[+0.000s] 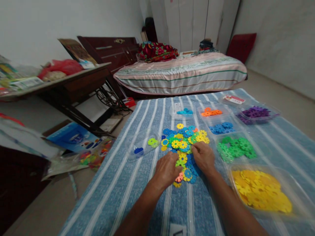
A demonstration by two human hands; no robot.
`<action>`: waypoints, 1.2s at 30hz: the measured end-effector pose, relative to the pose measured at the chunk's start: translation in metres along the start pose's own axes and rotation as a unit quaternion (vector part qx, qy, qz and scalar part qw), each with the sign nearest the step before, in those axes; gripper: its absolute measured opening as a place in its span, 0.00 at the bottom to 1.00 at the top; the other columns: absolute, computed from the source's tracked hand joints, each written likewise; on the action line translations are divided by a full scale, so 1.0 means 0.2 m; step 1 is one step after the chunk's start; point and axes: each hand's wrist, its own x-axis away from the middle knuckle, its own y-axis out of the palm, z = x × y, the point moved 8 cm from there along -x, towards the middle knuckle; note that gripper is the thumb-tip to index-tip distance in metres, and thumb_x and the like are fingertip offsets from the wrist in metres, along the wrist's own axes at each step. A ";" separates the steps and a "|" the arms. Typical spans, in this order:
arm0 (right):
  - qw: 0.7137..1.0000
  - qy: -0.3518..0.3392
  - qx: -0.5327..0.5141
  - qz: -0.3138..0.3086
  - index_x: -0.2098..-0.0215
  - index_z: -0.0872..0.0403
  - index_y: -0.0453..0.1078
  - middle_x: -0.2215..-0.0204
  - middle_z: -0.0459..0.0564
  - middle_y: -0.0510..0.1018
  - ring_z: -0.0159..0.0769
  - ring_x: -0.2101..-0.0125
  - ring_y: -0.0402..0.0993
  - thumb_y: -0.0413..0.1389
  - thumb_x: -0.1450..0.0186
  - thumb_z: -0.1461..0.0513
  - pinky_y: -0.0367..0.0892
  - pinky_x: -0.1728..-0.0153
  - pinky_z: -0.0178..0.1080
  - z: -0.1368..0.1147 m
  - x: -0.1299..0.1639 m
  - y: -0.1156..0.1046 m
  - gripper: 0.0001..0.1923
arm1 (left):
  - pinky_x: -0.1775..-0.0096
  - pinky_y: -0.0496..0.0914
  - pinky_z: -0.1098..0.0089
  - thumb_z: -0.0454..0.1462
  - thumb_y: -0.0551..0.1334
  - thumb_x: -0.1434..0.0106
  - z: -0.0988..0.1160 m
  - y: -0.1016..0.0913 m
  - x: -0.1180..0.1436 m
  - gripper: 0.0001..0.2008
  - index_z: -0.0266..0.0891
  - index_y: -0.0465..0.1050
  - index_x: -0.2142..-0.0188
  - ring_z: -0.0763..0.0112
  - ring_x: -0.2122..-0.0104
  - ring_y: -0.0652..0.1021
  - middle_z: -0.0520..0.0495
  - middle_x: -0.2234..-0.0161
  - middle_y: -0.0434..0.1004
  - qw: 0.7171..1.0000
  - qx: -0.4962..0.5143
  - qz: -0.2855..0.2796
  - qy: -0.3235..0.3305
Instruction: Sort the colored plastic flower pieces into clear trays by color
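A loose pile of notched plastic snowflake discs [182, 145] in yellow, blue, green and orange lies on the striped cloth. My left hand [167, 167] is at the pile's near left side, its fingers curled. Its thumb rests close to an orange disc [179, 177] and a yellow-green disc [180, 163]. At the pile's right edge, my right hand [203, 157] has its fingers bent together against the discs, below some yellow ones [202, 138]. Whatever either hand grips is hidden behind the fingers.
Clear tubs of sorted discs stand to the right: yellow [261, 190], green [236, 148], blue [221, 127], purple [256, 112], orange [211, 112]. Another holds light blue discs [185, 111]. On the left, a clear container [130, 144] has dark blue and lime discs. A bed [182, 75] stands beyond.
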 end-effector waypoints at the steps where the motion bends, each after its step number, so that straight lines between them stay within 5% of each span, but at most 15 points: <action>1: 1.000 -0.001 0.000 -0.002 0.74 0.53 0.72 0.72 0.48 0.74 0.37 0.68 0.68 0.49 0.36 0.58 0.57 0.64 0.38 0.00 0.00 0.00 0.14 | 0.64 0.65 0.70 0.34 0.62 0.44 0.00 0.00 0.00 0.03 0.41 0.72 0.67 0.67 0.65 0.76 0.50 0.67 0.75 1.000 0.015 0.004 -0.001; 7: 1.000 -0.006 0.008 -0.003 0.73 0.52 0.72 0.71 0.49 0.75 0.38 0.67 0.68 0.48 0.35 0.56 0.57 0.64 0.39 0.00 0.01 0.00 0.15 | 0.71 0.62 0.73 0.33 0.59 0.45 -0.01 -0.02 0.01 0.04 0.40 0.71 0.74 0.72 0.74 0.72 0.54 0.77 0.71 0.979 0.201 0.013 0.021; 10: 1.000 -0.007 0.006 -0.006 0.73 0.52 0.71 0.72 0.49 0.75 0.39 0.67 0.68 0.48 0.35 0.56 0.57 0.65 0.39 0.00 0.02 0.01 0.15 | 0.73 0.62 0.74 0.35 0.58 0.45 -0.06 -0.12 0.01 0.05 0.39 0.72 0.75 0.73 0.77 0.70 0.55 0.80 0.69 0.960 0.274 0.052 0.027; 14: 1.000 -0.001 0.000 -0.021 0.73 0.52 0.71 0.72 0.49 0.75 0.39 0.67 0.69 0.48 0.35 0.55 0.58 0.64 0.39 0.02 0.02 0.02 0.15 | 0.73 0.64 0.74 0.38 0.58 0.45 -0.24 -0.32 -0.04 0.07 0.39 0.73 0.74 0.74 0.78 0.70 0.55 0.81 0.69 0.947 0.295 0.126 0.000; 17: 1.000 0.005 0.000 -0.021 0.73 0.53 0.71 0.71 0.49 0.75 0.39 0.67 0.69 0.47 0.35 0.55 0.58 0.64 0.39 0.02 0.02 0.03 0.16 | 0.73 0.66 0.74 0.38 0.58 0.45 -0.44 -0.46 -0.12 0.08 0.38 0.75 0.72 0.72 0.77 0.73 0.53 0.78 0.73 0.953 0.242 0.179 -0.044; 22: 1.000 0.008 0.003 -0.021 0.73 0.52 0.71 0.72 0.49 0.75 0.39 0.67 0.68 0.46 0.35 0.54 0.57 0.64 0.39 0.01 0.02 0.02 0.17 | 0.68 0.68 0.75 0.35 0.57 0.43 -0.69 -0.51 -0.30 0.10 0.37 0.78 0.68 0.72 0.72 0.78 0.51 0.75 0.78 0.975 0.067 0.160 -0.138; 29: 1.000 0.013 -0.007 -0.018 0.73 0.52 0.71 0.71 0.49 0.75 0.39 0.67 0.69 0.47 0.36 0.54 0.58 0.64 0.39 0.01 0.02 0.02 0.16 | 0.64 0.68 0.75 0.28 0.58 0.46 -0.70 -0.43 -0.43 0.11 0.38 0.79 0.72 0.68 0.67 0.80 0.49 0.75 0.80 0.983 -0.011 0.107 -0.152; 36: 1.000 0.016 -0.010 -0.018 0.73 0.52 0.71 0.71 0.49 0.75 0.39 0.66 0.68 0.47 0.36 0.55 0.58 0.62 0.40 0.01 0.02 0.02 0.16 | 0.61 0.68 0.70 0.29 0.58 0.45 -0.66 -0.44 -0.41 0.11 0.38 0.79 0.69 0.60 0.59 0.80 0.41 0.64 0.82 0.977 -0.091 0.105 -0.163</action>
